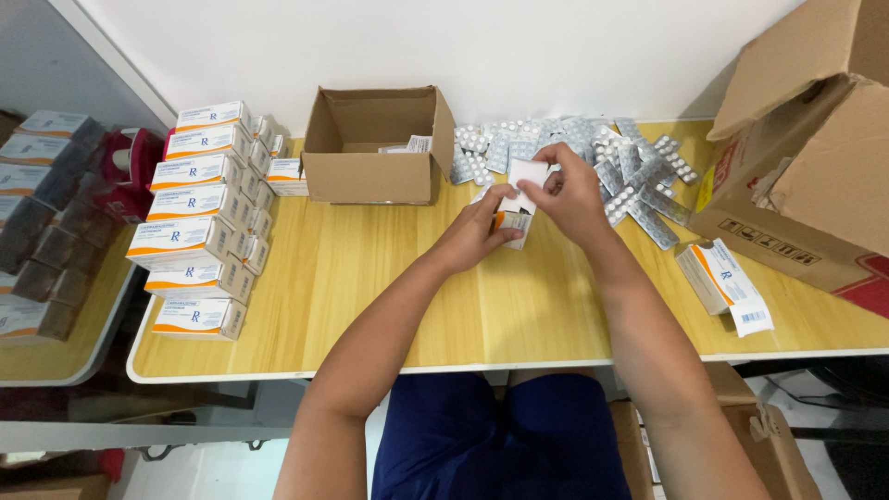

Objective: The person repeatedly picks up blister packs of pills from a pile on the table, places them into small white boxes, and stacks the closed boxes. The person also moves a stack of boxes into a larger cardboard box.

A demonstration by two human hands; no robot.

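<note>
At the far left, a lower shelf (56,278) carried dark and pale packs, too blurred to tell apart. On the yellow counter (370,306) beside it stood a stack of white and orange medicine boxes (194,218), closed and piled in tidy rows. Further right, near the wall, sat an open brown carton (370,148) with a few small items lying inside.

Just right of the carton, the left hand (477,231) gripped a small white and orange box (515,224), fingers curled round its lower part and holding it above the counter. The right hand (569,190) pinched a folded white leaflet (528,173) between thumb and fingertips, right at the open top of that box. Whether the leaflet was already partly inside could not be told.

Judging from this, the step in hand looked like fitting the leaflet into the small box. The next move would have called for keeping the box steady and the paper straight with the mouth, so that it slid in without buckling.

Behind and to the right of the hands lay a loose heap of silver blister strips (602,157). Further right lay one more medicine box with its end flap open (722,282), and a large brown carton (806,148) stood at the counter's right end.
</note>
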